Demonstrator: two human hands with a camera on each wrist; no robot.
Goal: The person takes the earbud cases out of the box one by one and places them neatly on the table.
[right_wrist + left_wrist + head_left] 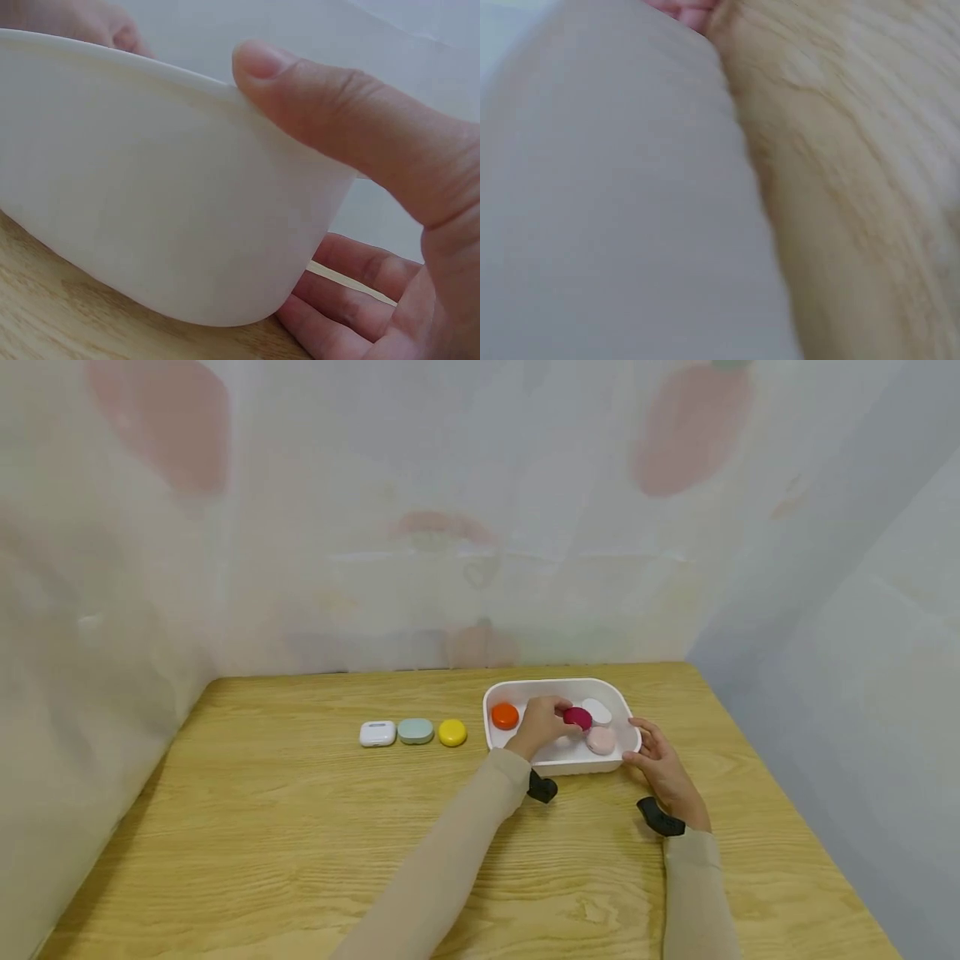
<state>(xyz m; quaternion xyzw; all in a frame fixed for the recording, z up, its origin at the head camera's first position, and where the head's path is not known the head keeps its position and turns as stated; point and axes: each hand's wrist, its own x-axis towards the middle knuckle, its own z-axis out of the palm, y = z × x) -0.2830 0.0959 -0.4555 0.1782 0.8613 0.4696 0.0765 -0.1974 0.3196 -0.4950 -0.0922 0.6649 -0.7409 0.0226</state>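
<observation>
Head view. Dark red case [577, 719] is inside the white tray [577, 768], slightly toward 2 o'clock of the tray's middle. Left hand [542, 725] reaches in from 7 o'clock; thumb and forefinger nearly together, pinching the case at its edge. Around it in the tray: white rounded case [597, 710] at 2 o'clock, pink case [601, 741] at 4, orange case [505, 716] at 9. Outside, toward 9 o'clock on the wooden table [300, 827], a row: yellow case [452, 732], green case [416, 731], glossy white case [377, 733]. Right hand [666, 772] at the tray's 3 to 4 o'clock end, thumb and fingers parted around it.

Handling (judged): dark red case likely light, stiff, smooth, a little slippery; best held across opposite rounded edges. Its underside is hidden, so lifted or resting cannot be told.

Left wrist view. Blurred; sleeve [622, 195] covers most of it. A scrap of skin at 12 o'clock, cut off, perhaps fingers; no case made out.

Right wrist view. Thumb presses the tray rim at 1 o'clock, fingers loosely bent against the lower wall at 5. Tray looks thin-walled and fairly rigid; contents hidden behind the wall. Other hand partly visible at 11, its grip hidden.
</observation>
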